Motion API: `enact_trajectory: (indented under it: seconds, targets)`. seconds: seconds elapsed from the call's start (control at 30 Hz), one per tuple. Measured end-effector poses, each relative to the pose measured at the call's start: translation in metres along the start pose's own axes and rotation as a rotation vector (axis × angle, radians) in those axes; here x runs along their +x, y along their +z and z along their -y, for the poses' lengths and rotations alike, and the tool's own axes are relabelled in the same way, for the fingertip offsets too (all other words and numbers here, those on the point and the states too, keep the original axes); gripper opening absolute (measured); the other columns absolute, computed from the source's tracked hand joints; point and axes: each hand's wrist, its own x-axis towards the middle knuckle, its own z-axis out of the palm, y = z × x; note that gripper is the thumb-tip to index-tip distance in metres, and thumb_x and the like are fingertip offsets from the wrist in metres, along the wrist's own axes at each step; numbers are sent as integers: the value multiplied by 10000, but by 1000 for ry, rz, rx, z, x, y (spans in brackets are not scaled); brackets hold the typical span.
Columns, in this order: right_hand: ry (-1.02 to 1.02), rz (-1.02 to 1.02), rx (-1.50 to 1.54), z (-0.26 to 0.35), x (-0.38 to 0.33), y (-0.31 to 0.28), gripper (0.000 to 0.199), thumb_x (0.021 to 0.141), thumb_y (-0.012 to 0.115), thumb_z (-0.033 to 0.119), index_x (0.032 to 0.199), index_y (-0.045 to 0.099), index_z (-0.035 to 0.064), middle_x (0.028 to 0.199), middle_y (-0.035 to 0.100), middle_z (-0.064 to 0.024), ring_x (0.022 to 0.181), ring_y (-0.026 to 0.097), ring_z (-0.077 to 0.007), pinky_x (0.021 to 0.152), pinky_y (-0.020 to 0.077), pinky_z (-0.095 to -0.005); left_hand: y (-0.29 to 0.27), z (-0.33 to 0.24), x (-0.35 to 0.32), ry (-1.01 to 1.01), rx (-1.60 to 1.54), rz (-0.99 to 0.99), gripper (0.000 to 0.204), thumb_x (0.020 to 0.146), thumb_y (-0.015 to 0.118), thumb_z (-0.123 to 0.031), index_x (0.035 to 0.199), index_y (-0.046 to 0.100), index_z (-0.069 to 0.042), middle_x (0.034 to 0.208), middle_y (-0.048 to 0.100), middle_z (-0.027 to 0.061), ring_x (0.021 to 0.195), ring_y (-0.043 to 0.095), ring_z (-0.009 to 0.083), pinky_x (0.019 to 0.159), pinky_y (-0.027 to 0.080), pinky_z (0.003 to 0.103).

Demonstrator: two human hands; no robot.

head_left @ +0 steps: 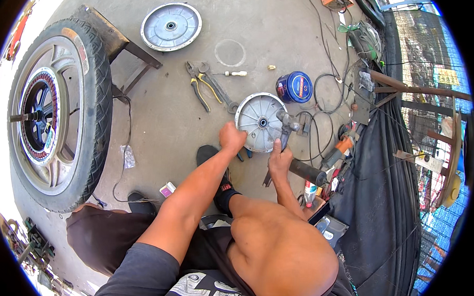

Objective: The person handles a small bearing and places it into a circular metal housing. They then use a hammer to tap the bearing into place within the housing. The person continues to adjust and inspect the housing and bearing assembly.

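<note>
A round grey metal hub cover [255, 109] with radial ribs and a bearing in its centre rests on the floor in front of me. At its lower left edge, my left hand [232, 138] is closed on the rim. My right hand [280, 161] is wrapped around the handle of a hammer. The hammer's head [287, 120] is over the right part of the cover; I cannot tell whether it touches. A second hub cover [160, 29] lies farther off to the left. Just beyond the near cover stands a blue tub [294, 87].
A spoked wheel with a tyre [99, 117] leans at the left by a wooden-topped stand [106, 34]. Pliers [198, 88], a wrench [218, 90], a screwdriver [235, 73] and a thin ring [231, 41] lie on the floor. Cables and an orange angle grinder [341, 146] are at the right.
</note>
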Motion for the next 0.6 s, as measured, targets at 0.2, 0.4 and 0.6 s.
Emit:
enact_trajectory:
  seconds: [0.2,0.4,0.6]
  targets:
    - [227,183,-81,-12,11,-1,541,964,578,426,790,635,-83,660,589,-286,625,621,-419,612,453,-486,-4,-6,4,-194,-188,215,326,671,801,-178,907,704,26,918,689,280,901,667,462,797,541,504]
    - [66,124,-194,-5,-9,2,602,978,565,468,643,559,-33,539,528,-91,532,581,-200,515,436,-401,20,21,7,-62,-132,73,271,694,815,-162,837,705,40,649,680,205,572,694,324,604,554,429]
    - [139,77,-69,5,-9,-9,543,973,589,404,679,570,-52,522,504,-153,526,546,-204,528,446,-428,13,13,9,-37,-77,47,224,711,805,-131,821,712,41,641,684,196,530,687,293,573,549,415]
